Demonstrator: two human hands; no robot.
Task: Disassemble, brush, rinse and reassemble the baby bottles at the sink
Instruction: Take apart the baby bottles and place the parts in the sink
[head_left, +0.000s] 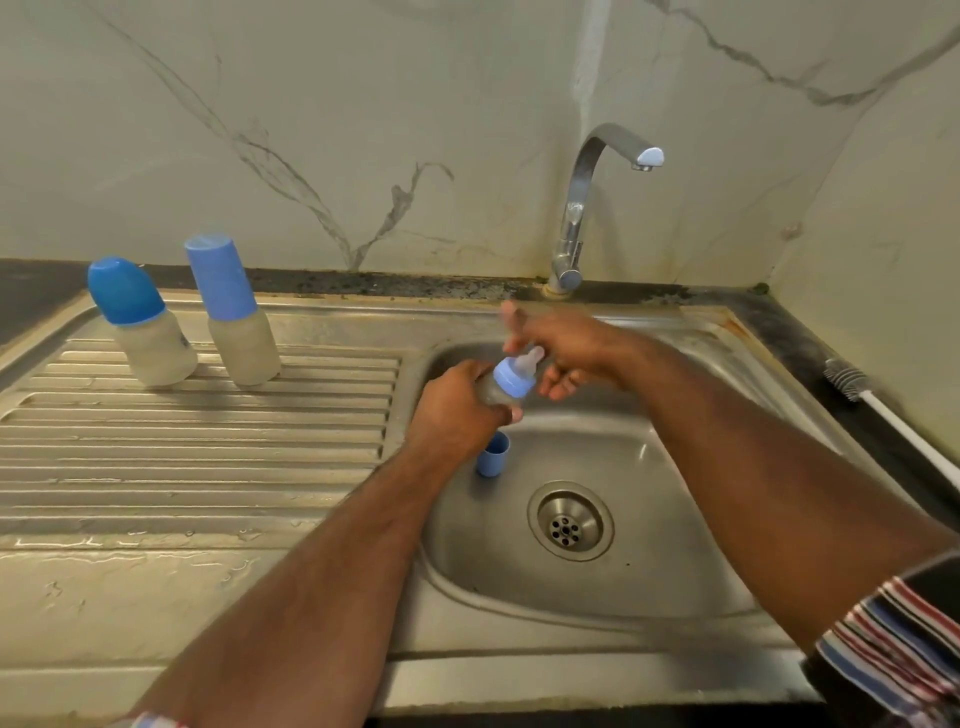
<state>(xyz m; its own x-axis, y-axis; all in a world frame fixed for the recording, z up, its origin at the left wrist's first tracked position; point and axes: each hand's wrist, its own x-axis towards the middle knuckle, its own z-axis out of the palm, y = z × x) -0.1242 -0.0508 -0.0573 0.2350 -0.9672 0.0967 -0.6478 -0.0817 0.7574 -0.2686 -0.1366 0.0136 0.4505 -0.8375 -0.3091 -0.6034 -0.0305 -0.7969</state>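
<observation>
My left hand (460, 402) grips the body of a small baby bottle (514, 382) over the sink basin (649, 467). The bottle has a light blue collar and a pale teat, tilted to the upper right. My right hand (561, 353) hovers just right of the teat, fingers spread and loosely bent, holding nothing. A light blue cap (492, 455) lies in the basin under my left hand. Two capped bottles stand on the draining board: one with a dark blue cap (140, 325), one with a light blue cap (234, 312).
A chrome tap (582, 208) rises behind the basin, with no water running. The drain (570, 520) sits at the basin's middle. A bottle brush (852, 384) with a white handle lies on the dark counter at the right. The ribbed draining board (208, 447) stretches left.
</observation>
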